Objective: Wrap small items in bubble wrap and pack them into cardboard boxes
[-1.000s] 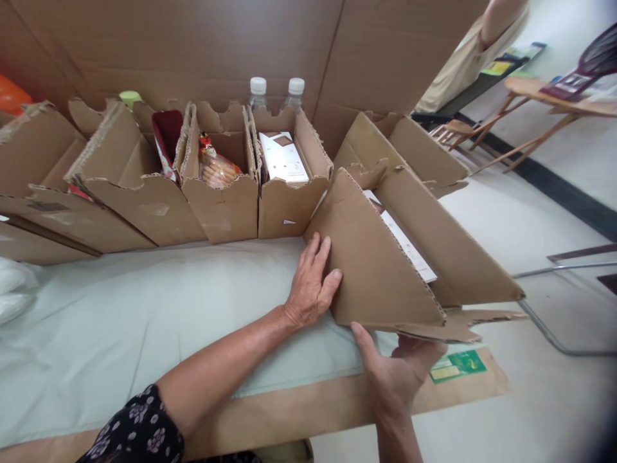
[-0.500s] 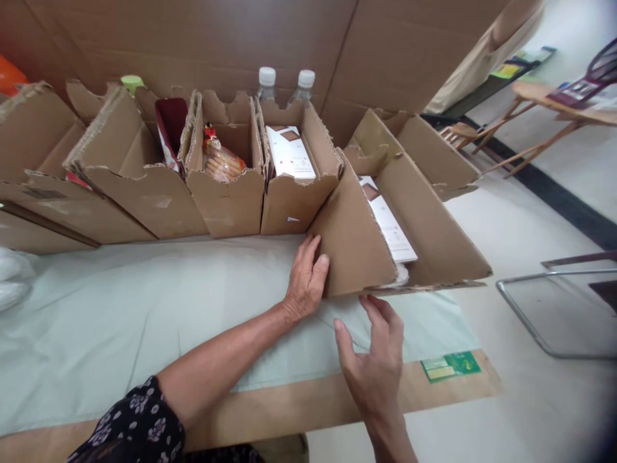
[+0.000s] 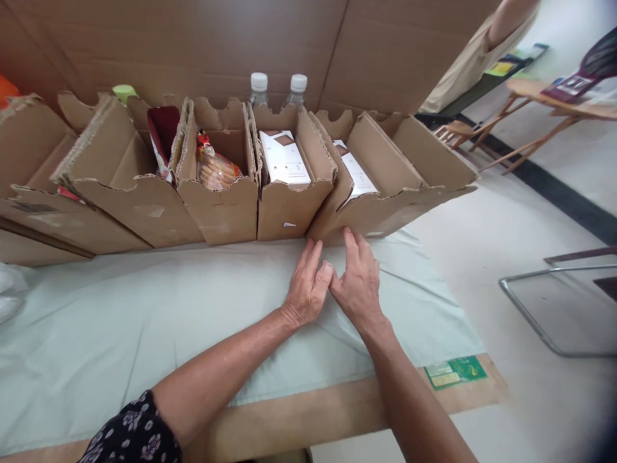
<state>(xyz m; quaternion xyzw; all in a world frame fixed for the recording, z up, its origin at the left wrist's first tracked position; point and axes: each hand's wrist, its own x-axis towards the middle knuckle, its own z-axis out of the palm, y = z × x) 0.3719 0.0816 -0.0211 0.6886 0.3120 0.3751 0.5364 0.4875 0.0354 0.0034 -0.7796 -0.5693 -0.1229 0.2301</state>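
A cut-down cardboard box (image 3: 385, 215) stands at the right end of a row of similar boxes on a pale green cloth (image 3: 144, 321). A white carton (image 3: 354, 172) leans inside it. My left hand (image 3: 308, 286) and my right hand (image 3: 359, 280) lie side by side on the cloth, fingers stretched out, fingertips touching the box's front wall near its bottom. Neither hand holds anything. The neighbouring box (image 3: 289, 199) also holds a white carton (image 3: 283, 157).
Further left, one box holds a bag of biscuits (image 3: 214, 166) and another a red packet (image 3: 164, 135). Two water bottles (image 3: 277, 90) stand behind, against a tall cardboard wall (image 3: 193, 45). Another person (image 3: 482, 45) stands at the far right beside folding wooden furniture (image 3: 540, 103).
The rightmost box was lifted and tilted in both hands; it has swung back and now stands in line with the row. My right hand came out from under it to its front.
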